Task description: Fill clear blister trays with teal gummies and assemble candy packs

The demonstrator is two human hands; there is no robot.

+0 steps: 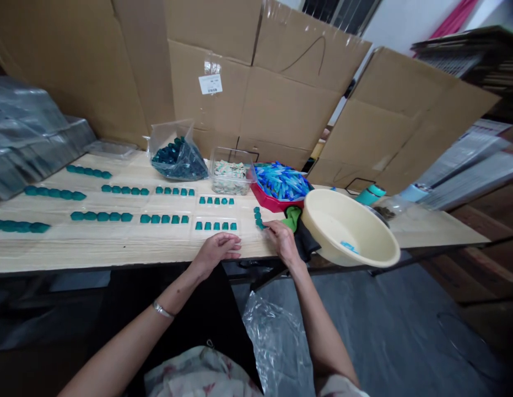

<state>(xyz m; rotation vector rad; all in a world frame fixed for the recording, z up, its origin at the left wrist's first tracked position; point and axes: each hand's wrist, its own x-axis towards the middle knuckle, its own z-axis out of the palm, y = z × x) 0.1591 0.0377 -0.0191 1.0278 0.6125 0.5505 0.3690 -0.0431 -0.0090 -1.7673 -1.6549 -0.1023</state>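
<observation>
At front edge of wooden table [115, 251], short column of teal faceted pieces [258, 216] runs toward 12 o'clock from right hand [284, 242], nearer hand; fingertips at lowest piece, grip unclear. Left hand [217, 251] lies open, empty.

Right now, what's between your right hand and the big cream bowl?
In the head view, a crumpled green cloth and a black cloth lie between the right hand and the cream plastic basin.
</observation>
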